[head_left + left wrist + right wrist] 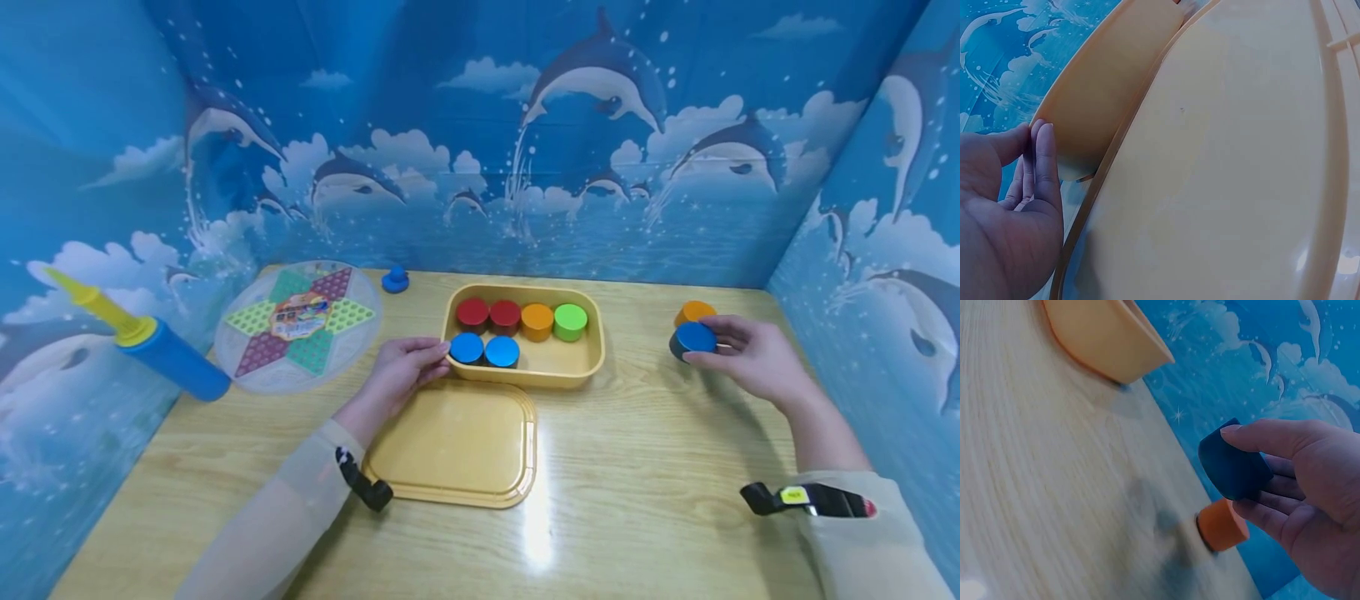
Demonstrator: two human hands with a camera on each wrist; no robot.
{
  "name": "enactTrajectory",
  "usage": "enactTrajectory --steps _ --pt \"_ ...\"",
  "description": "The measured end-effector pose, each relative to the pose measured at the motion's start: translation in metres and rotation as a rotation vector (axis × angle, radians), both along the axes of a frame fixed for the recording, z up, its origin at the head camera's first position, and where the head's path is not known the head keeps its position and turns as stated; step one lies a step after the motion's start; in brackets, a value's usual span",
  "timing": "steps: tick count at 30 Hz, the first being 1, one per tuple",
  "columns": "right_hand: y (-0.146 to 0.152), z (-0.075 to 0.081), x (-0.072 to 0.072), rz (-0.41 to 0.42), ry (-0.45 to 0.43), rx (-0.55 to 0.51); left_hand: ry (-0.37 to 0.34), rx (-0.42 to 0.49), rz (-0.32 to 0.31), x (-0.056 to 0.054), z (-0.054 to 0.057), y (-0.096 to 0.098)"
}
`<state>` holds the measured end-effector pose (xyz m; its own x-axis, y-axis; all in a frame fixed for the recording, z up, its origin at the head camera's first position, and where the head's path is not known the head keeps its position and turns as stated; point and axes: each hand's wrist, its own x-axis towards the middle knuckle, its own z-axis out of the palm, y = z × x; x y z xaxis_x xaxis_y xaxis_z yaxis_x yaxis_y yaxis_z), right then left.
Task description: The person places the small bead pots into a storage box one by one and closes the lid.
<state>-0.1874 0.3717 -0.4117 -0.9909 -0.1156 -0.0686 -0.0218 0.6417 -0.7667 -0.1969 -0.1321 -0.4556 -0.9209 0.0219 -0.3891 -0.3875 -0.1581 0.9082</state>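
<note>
My left hand (396, 373) pinches the rim of a yellow plastic box (562, 379) at its front left corner; the left wrist view shows thumb and fingertips on that rim. Inside the box stand two red cylinders (472, 312), an orange cylinder (537, 321), a green cylinder (571, 322) and two blue cylinders (502, 352). At the right, my right hand (761, 358) holds another blue cylinder (1232, 464) between thumb and fingers, raised off the table. Just behind it a second orange cylinder (1222, 526) stands on the table.
A flat yellow lid (457, 442) lies in front of the box. To the left are a round Chinese checkers board (300, 325), a blue hand pump (172, 358) with a yellow nozzle, and a small blue duck (395, 280). Dolphin-printed curtains (480, 125) border the wooden table (637, 492).
</note>
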Motion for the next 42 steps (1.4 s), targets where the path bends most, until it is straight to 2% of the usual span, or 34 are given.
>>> enactTrajectory --steps 8,12,18,24,31,42 --pt "-0.03 0.024 -0.002 0.081 0.051 -0.023 0.002 0.0 0.005 0.001 0.0 -0.001" --pt "-0.048 0.033 -0.003 0.107 0.047 -0.015 0.003 0.007 0.005 0.0 -0.001 -0.001" --pt "-0.071 0.039 -0.01 0.141 0.035 0.007 -0.006 0.005 0.009 -0.001 -0.003 -0.001" --pt "-0.091 0.044 -0.013 0.22 0.04 -0.042 -0.011 0.007 0.011 -0.002 -0.003 -0.001" --pt "-0.113 0.043 -0.02 0.3 0.057 -0.041 0.008 0.006 0.007 0.0 -0.001 0.0" --pt "-0.146 0.031 -0.04 0.406 0.019 -0.03 0.004 0.007 0.006 0.0 -0.001 0.0"
